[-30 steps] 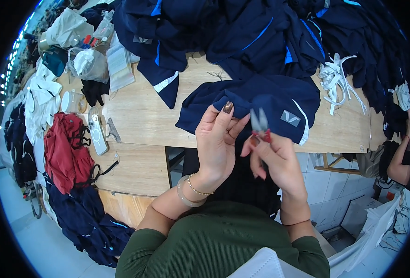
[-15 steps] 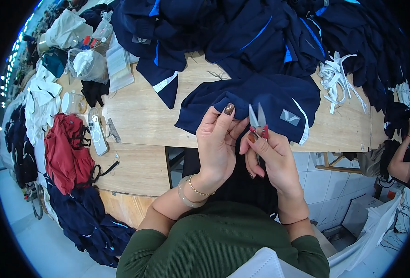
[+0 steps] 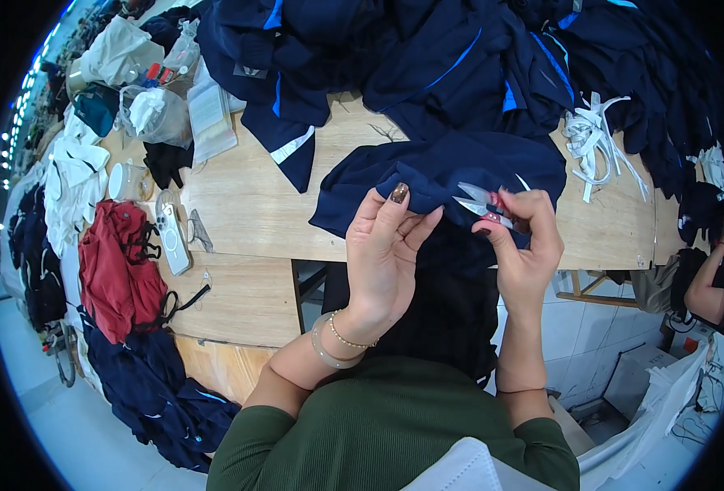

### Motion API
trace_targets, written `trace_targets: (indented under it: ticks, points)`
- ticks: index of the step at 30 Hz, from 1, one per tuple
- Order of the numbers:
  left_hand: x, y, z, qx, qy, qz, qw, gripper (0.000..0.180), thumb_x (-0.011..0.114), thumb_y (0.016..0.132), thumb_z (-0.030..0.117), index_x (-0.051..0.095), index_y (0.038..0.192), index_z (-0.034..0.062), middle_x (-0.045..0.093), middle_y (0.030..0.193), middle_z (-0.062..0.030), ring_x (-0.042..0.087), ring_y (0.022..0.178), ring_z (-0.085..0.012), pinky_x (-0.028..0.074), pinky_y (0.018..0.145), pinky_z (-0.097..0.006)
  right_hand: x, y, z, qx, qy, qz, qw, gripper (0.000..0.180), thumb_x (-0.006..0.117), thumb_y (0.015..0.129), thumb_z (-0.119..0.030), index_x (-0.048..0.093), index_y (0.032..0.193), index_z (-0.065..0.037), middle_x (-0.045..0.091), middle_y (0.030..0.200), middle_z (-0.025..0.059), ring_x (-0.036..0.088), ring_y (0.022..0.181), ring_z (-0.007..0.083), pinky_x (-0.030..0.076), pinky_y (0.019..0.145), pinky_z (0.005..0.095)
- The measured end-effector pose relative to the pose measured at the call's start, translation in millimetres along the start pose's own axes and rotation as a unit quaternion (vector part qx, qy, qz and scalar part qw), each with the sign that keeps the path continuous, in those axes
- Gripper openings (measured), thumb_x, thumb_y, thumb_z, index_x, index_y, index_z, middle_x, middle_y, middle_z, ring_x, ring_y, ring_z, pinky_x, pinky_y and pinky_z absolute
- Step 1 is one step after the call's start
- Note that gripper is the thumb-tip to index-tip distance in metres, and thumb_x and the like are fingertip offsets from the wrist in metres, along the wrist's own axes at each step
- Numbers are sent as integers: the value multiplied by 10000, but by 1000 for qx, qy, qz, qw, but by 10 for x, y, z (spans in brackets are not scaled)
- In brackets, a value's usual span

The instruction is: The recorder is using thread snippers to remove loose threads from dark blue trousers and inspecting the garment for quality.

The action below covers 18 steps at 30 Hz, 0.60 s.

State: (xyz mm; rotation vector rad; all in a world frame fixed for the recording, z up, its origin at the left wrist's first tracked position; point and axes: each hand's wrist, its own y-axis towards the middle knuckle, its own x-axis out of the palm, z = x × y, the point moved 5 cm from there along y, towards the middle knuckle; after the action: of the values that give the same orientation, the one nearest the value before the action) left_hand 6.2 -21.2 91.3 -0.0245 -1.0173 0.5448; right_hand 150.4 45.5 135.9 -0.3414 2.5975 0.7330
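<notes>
You are working at a pale wooden worktable (image 3: 247, 204) in a garment workshop, with a heap of dark navy garments with blue stripes (image 3: 427, 57) piled along its far side and a bundle of white fabric strips (image 3: 595, 139) lying to the right. Near the left edge a white smartphone (image 3: 172, 237) is resting beside a red garment (image 3: 116, 270) that is draping over the side. Your left hand (image 3: 386, 254) is pinching a fold of the navy blue fabric piece (image 3: 452, 168) spread just in front of you, fingers closed on the cloth and thumb raised. Your right hand (image 3: 525, 245) is gripping a small pair of silver thread snips with a red handle (image 3: 483, 204), fingers wrapped firmly round them, blades slightly parted and pointing left toward the pinched fold. The blade tips are sitting very close to your left fingertips (image 3: 403, 200), so a squeeze while the hands are this near could nick a finger. Because the cloth is bunching, the blades could also catch the fabric itself rather than a loose thread, leaving a cut in the garment. At the far right, another person's arm (image 3: 710, 282) is working well apart from you.
</notes>
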Motion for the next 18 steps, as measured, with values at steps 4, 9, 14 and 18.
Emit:
trace_targets:
  ticks: [4, 9, 14, 18]
  points:
    - [14, 5, -17, 6, -4, -3, 1000, 113, 520, 966, 152, 560, 977, 47, 662, 945, -63, 654, 873, -121, 541, 885, -305, 32, -62, -10, -86, -27, 38, 995, 303, 787, 713, -154, 602, 872, 26, 580, 753, 75, 488, 703, 170, 405, 617, 246]
    - [-13, 7, -30, 15, -9, -8, 1000, 106, 528, 962, 149, 560, 979, 50, 657, 925, -54, 651, 848, -111, 543, 881, -307, 99, -45, -108, -103, -43, 60, 992, 300, 801, 665, -148, 619, 845, 8, 609, 731, 92, 509, 653, 223, 397, 580, 307]
    - [-14, -5, -40, 23, 4, 5, 1000, 89, 530, 960, 134, 568, 978, 55, 655, 917, -45, 650, 835, -106, 547, 876, -309, 123, -29, -160, -121, -78, 71, 987, 303, 807, 655, -148, 622, 845, 0, 616, 741, 95, 513, 648, 227, 390, 573, 306]
    - [-8, -2, -38, 27, 2, 9, 1000, 89, 529, 961, 130, 571, 980, 54, 656, 914, -44, 651, 830, -107, 549, 875, -310, 79, -41, -121, -119, -89, 68, 986, 301, 807, 649, -137, 622, 844, -2, 622, 754, 97, 514, 651, 230, 393, 573, 309]
